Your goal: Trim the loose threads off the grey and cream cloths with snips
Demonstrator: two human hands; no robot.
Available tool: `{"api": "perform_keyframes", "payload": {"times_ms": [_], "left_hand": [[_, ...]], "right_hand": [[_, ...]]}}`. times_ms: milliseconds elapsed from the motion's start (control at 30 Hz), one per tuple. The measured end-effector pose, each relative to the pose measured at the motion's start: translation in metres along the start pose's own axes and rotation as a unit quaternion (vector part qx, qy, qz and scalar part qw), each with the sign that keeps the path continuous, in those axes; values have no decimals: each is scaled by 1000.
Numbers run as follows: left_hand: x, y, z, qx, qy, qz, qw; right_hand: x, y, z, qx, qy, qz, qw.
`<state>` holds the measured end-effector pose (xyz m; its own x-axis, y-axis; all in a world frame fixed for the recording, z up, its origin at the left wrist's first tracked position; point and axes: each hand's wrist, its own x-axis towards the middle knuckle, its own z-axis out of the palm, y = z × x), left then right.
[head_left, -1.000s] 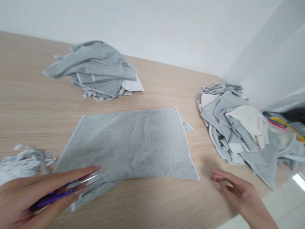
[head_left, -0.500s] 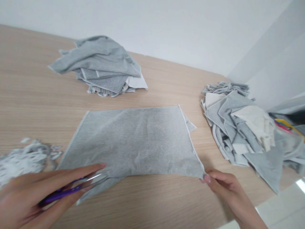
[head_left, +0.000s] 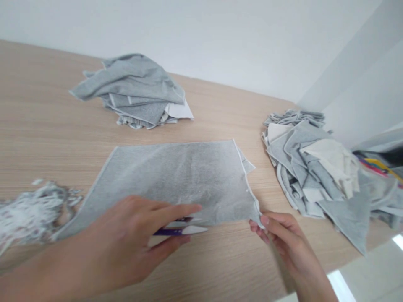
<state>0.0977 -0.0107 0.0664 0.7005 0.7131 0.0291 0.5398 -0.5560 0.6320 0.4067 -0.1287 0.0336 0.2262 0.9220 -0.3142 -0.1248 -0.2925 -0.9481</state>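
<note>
A grey fabric piece with pale stitched edges lies on the wooden table in front of me. My right hand pinches its near right corner, slightly lifted. In my left hand is a pair of purple-handled thread snips, held between thumb and fingers. The snips' blades are apart and point right, over the fabric's near edge and short of the pinched corner. My left hand covers part of the fabric's near left side.
A pile of grey fabric pieces lies at the back left. Another heap of grey and cream pieces sits at the right by the table edge. White scraps are gathered at the left. Behind the table rises a white wall.
My left hand has moved right with the snips, toward the pinched corner. My right hand has shifted slightly left and up, still holding the fabric. The view has moved a little.
</note>
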Motion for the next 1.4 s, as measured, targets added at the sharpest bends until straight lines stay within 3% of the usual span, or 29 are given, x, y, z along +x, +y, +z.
{"api": "perform_keyframes", "payload": {"times_ms": [67, 200, 367, 567, 800, 967, 1067, 1167, 1267, 1400], "left_hand": [[26, 17, 10, -29, -45, 10, 999], [67, 42, 34, -182, -73, 7, 981], [92, 44, 60, -260, -119, 13, 958], [97, 37, 71, -314, -145, -10, 938], [97, 40, 70, -329, -129, -36, 935], [101, 34, 74, -364, -151, -34, 918], [100, 28, 73, -384, -166, -33, 908], [100, 21, 72, -409, -179, -33, 894], [103, 17, 73, -438, -189, -35, 878], [105, 14, 76, -476, -194, -45, 857]], "right_hand": [[4, -3, 8, 17, -7, -15, 1000], [10, -5, 17, 35, -36, -58, 997], [17, 3, 16, 69, -20, -100, 992], [23, 10, 11, 47, -58, -108, 991], [27, 9, 9, 18, -47, -110, 993], [28, 5, 7, 10, -42, -91, 995], [28, 0, 3, -36, 26, -145, 988], [29, -6, -5, -103, 92, -249, 959], [35, -15, -7, -183, 57, -304, 933], [44, -25, 7, -235, -33, -302, 924]]}}
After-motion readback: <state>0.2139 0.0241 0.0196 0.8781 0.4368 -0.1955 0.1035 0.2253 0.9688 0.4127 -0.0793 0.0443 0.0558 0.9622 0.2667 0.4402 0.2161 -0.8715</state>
